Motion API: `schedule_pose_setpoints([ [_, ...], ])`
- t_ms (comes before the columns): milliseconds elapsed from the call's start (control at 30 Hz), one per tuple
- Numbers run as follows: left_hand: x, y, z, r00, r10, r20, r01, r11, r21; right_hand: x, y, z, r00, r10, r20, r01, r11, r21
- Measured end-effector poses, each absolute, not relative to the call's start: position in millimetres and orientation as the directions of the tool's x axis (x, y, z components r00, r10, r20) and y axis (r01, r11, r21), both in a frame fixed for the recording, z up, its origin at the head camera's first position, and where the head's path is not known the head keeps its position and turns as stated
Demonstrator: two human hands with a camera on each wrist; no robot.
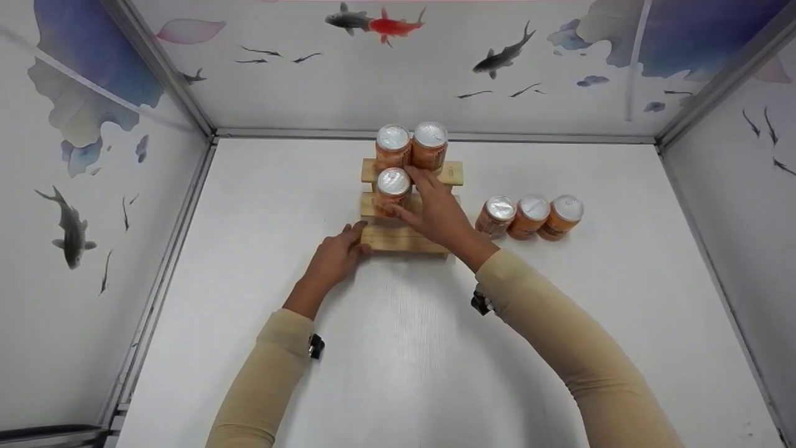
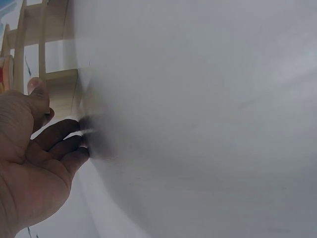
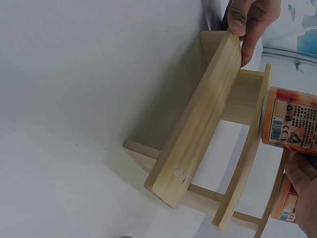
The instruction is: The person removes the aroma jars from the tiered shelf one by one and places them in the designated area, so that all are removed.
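Note:
A three-tier wooden step rack (image 1: pixel 404 239) stands on the table. My left hand (image 1: pixel 336 256) pinches the left end of its lowest board, thumb on top; the right wrist view shows this hand (image 3: pixel 251 20) at the board's end. With my right hand (image 1: pixel 438 211) I hold an orange can (image 1: pixel 393 193) upright on the middle board, thumb in front and fingers round its right side. The can's printed side (image 3: pixel 292 119) faces the right wrist camera. Two more orange cans, one on the left (image 1: pixel 392 148) and one on the right (image 1: pixel 430 147), stand side by side on the top board.
To the right of the rack, three orange cans (image 1: pixel 530 216) stand on the white table (image 1: pixel 398 348) in a close row. Walls with painted fish enclose the back and sides, meeting the table along a metal frame (image 1: pixel 298 134).

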State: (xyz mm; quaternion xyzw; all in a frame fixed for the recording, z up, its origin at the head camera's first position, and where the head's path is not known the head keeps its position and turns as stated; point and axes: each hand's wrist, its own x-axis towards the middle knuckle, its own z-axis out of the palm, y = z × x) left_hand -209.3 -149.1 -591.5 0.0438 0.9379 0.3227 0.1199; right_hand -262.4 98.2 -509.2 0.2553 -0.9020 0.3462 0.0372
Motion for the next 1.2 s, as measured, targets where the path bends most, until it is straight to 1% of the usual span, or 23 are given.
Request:
schedule_pose_setpoints([
  [133, -208.3, -150.3, -591.0, -0.970, 0.182, -0.164, 0.040, 0.778, 0.627, -263.4, 96.4, -510.6, -0.866, -0.429, 0.255, -0.489, 0.624, -0.609],
  [400, -209.9, -150.4, -593.3, -0.970, 0.169, -0.174, 0.027, 0.788, 0.615, -262.5, 93.1, -509.3, -0.879, -0.411, 0.243, -0.466, 0.631, -0.620],
  [800, -211.1, -148.9, -595.4, -0.968, 0.159, -0.193, 0.006, 0.787, 0.618, -262.5, 89.0, -512.8, -0.883, -0.382, 0.274, -0.467, 0.649, -0.601],
  [1200, -209.8, -149.9, -594.1, -0.970, 0.178, -0.165, 0.039, 0.786, 0.617, -262.9, 88.0, -515.0, -0.876, -0.376, 0.302, -0.479, 0.608, -0.634],
])
